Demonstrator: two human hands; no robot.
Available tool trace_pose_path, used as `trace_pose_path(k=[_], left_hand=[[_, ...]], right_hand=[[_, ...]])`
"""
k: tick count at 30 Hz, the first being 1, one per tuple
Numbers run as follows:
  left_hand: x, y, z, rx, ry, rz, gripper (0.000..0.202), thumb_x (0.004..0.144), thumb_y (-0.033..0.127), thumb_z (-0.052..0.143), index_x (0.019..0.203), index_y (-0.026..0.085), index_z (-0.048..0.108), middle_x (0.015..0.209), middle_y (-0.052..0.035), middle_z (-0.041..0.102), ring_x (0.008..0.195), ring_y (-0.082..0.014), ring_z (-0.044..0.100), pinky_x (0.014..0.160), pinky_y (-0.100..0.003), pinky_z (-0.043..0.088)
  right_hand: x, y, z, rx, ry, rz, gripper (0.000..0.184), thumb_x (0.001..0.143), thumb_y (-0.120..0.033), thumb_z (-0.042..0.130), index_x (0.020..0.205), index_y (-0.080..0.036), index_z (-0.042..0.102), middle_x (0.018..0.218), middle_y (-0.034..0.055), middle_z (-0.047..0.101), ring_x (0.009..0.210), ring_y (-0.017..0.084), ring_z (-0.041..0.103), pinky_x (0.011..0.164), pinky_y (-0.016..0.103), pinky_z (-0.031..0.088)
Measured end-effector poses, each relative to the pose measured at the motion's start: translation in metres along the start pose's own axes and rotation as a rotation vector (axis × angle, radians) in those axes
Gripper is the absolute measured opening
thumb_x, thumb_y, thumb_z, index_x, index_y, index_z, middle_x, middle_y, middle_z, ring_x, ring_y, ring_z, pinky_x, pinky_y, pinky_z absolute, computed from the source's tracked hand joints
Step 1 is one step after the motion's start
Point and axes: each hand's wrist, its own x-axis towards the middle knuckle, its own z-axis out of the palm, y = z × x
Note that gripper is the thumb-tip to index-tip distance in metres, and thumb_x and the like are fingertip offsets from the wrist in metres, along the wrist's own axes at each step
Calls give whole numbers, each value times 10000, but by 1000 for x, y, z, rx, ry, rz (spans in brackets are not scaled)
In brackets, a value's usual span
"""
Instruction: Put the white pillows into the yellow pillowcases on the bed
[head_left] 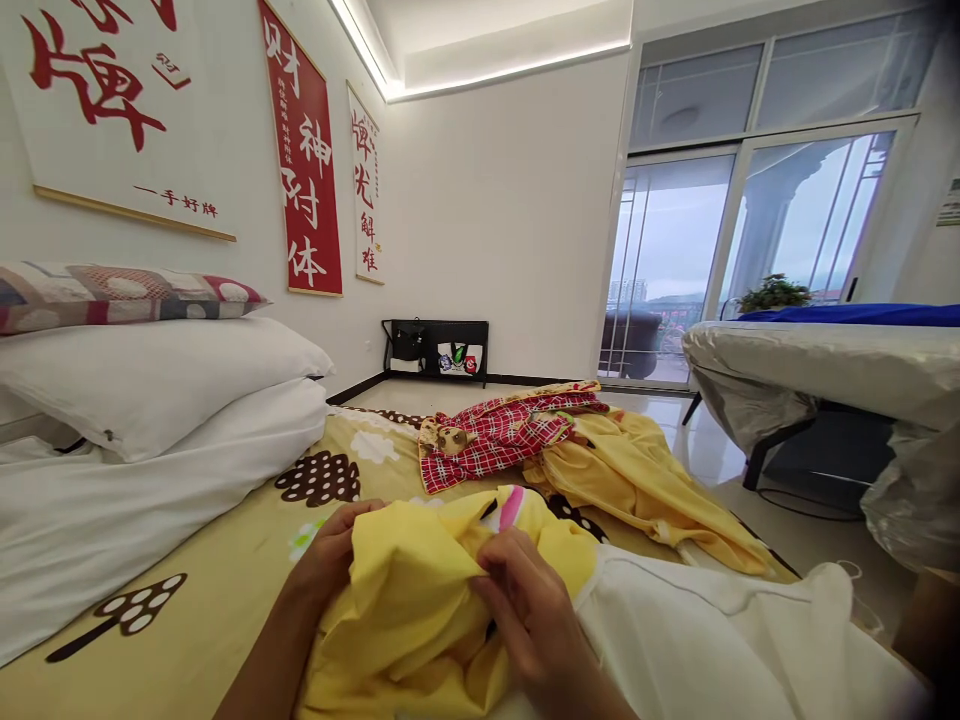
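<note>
A crumpled yellow cloth (405, 610) lies bunched on the bed in front of me. My left hand (326, 555) grips its left edge with the fingers curled under the fabric. My right hand (525, 610) pinches a fold on top of the same cloth. White fabric (705, 640) spreads out to the right of my right hand. Farther back on the bed lie a red checked cloth (502, 435) and another yellow cloth (645, 475).
The bed has a yellow sheet with brown dotted shapes (225, 560). White pillows (150, 385) and a patterned pillow (112, 295) are stacked at the left by the wall. A plastic-covered bed (817, 370) stands at the right, and glass doors (750, 240) are behind it.
</note>
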Motion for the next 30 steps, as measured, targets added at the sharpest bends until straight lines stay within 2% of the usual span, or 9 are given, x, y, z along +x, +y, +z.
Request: trace_pose_path(k=[3, 6, 8, 12, 15, 21, 24, 28, 30], left_hand=[[-6, 16, 11, 263, -44, 146, 159, 663, 325, 671, 725, 179, 655, 700, -21, 620, 680, -187, 516, 648, -263, 432], [-16, 31, 21, 415, 110, 400, 154, 724, 310, 645, 819, 189, 641, 808, -31, 619, 765, -201, 518, 692, -263, 424], [-24, 37, 24, 441, 113, 520, 144, 766, 326, 616, 781, 184, 634, 858, -53, 617, 823, -215, 522, 727, -266, 419], [-37, 41, 27, 447, -154, 430, 223, 839, 360, 563, 951, 183, 640, 977, -72, 629, 885, -224, 549, 797, -269, 432], [-39, 39, 34, 478, -161, 349, 325, 823, 361, 614, 1105, 202, 586, 1101, -80, 614, 985, -237, 554, 863, -277, 433], [-41, 42, 49, 612, -170, 353, 257, 859, 292, 542, 1072, 180, 630, 1075, -105, 647, 988, -246, 582, 876, -288, 426], [-45, 44, 43, 625, -181, 394, 187, 807, 192, 553, 969, 187, 645, 1002, -86, 660, 930, -237, 595, 825, -276, 434], [-54, 51, 23, 695, -90, 444, 35, 738, 169, 587, 726, 195, 608, 792, -44, 644, 726, -205, 585, 649, -251, 420], [-60, 57, 16, 690, -38, 453, 76, 720, 197, 612, 652, 196, 576, 728, -34, 626, 670, -196, 569, 611, -248, 410]], right_hand=[[0, 1, 0, -12, 28, -16, 88, 894, -173, 480, 818, -216, 481, 746, 8, 530, 694, 143, 502, 600, 246, 411], [1, 6, 2, -17, 86, -19, 84, 891, -162, 478, 825, -214, 486, 738, 10, 518, 672, 138, 496, 573, 243, 413], [0, 8, 4, -26, 128, -24, 81, 889, -156, 477, 835, -215, 488, 736, 8, 508, 658, 134, 493, 556, 240, 414], [-3, 10, 4, -66, 191, -26, 82, 887, -148, 480, 855, -221, 498, 735, 6, 502, 656, 137, 505, 543, 245, 408], [-6, 12, 7, -73, 198, -20, 81, 887, -152, 477, 857, -221, 509, 747, 15, 521, 670, 146, 517, 555, 255, 415], [-5, 17, 18, -39, 135, 30, 84, 895, -216, 471, 838, -206, 532, 764, 19, 550, 694, 148, 530, 613, 259, 439], [5, 33, -1, -44, 0, 67, 122, 854, -300, 526, 908, -199, 567, 836, 38, 600, 748, 166, 561, 668, 278, 466], [27, 72, -50, -259, -104, 171, 455, 787, -366, 589, 1203, -188, 543, 1129, 115, 614, 1013, 242, 571, 885, 409, 449], [34, 90, -69, -318, -229, 294, 576, 771, -422, 594, 1283, -173, 506, 1129, 129, 624, 1027, 264, 579, 892, 451, 443]])
